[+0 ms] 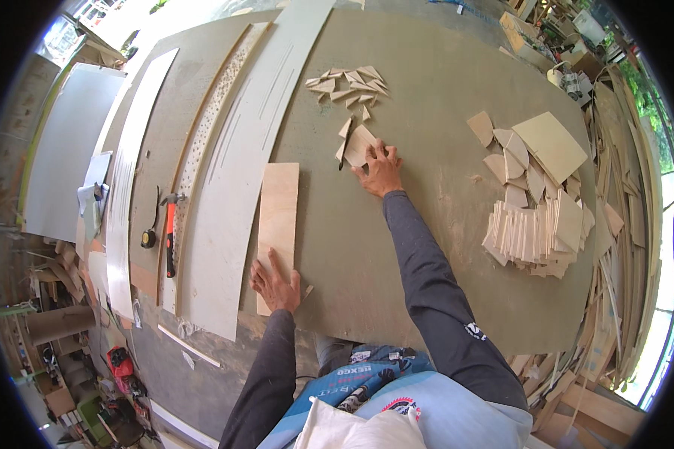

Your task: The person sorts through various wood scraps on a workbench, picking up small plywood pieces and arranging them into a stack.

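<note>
My left hand lies with fingers spread on the lower part of a long plywood strip, which rests beside a pale board. Further forward, my right hand has its bent fingers and thumb around the near corner of a small plywood piece. A thin black pen-like tool lies along that piece's left side, over another light wood scrap. Beyond them sits a loose pile of triangular wood offcuts. The underside of the piece at my right hand is hidden.
Right of the table are a stack of thin wood pieces, curved cut pieces and a square panel. To the left lie a long pale board, an orange-handled hammer and a tape measure.
</note>
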Tool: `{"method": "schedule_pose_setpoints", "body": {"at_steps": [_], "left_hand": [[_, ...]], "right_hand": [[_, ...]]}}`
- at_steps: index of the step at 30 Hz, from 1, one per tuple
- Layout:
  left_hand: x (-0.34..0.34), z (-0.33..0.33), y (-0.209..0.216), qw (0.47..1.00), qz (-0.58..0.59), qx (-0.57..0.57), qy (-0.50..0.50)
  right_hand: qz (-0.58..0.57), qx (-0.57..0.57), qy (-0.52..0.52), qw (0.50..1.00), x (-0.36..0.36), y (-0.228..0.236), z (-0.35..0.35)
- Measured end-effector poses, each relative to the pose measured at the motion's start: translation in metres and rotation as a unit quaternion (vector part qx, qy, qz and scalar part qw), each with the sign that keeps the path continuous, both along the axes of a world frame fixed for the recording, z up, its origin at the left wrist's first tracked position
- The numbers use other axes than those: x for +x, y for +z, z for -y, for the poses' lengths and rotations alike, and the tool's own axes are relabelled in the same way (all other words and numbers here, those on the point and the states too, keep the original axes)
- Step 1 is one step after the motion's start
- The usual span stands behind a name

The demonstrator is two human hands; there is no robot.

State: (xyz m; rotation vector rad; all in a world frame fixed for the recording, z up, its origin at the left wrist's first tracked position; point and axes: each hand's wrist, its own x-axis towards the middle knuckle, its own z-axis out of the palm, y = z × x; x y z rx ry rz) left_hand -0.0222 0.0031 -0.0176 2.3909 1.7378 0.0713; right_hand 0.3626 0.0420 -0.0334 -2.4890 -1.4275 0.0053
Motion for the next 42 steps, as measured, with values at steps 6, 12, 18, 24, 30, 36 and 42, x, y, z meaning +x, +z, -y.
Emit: {"method": "schedule_pose_setpoints", "body": {"at_steps": [6, 12, 18, 24, 30, 36, 42], "left_hand": [[-0.002, 0.002, -0.002, 1.000, -0.019, -0.002, 0.004], [0.000, 0.001, 0.000, 1.000, -0.013, 0.001, -0.001], [0.000, 0.000, -0.001, 1.000, -0.018, -0.007, 0.004], [0.000, 0.000, 0.000, 1.000, -0.003, -0.008, -0.001], [-0.002, 0.000, -0.004, 1.000, 0.000, 0.000, -0.002], [-0.002, 0.000, -0.006, 1.000, -0.009, -0.003, 0.003], [-0.002, -0.001, -0.005, 1.000, -0.019, -0.002, 0.003]], "right_hand": [[-0.031, -0.034, 0.027, 0.999, 0.006, 0.015, 0.001], [-0.016, -0.002, 0.082, 0.996, -0.012, 0.000, 0.033], [-0.041, -0.003, 0.096, 0.995, -0.012, 0.002, 0.036], [-0.043, 0.019, 0.085, 0.995, -0.011, -0.001, 0.033], [-0.035, 0.006, 0.078, 0.996, -0.013, -0.002, 0.030], [0.000, -0.010, 0.068, 0.998, -0.015, -0.003, 0.027], [-0.010, -0.010, 0.044, 0.999, -0.017, -0.004, 0.023]]}}
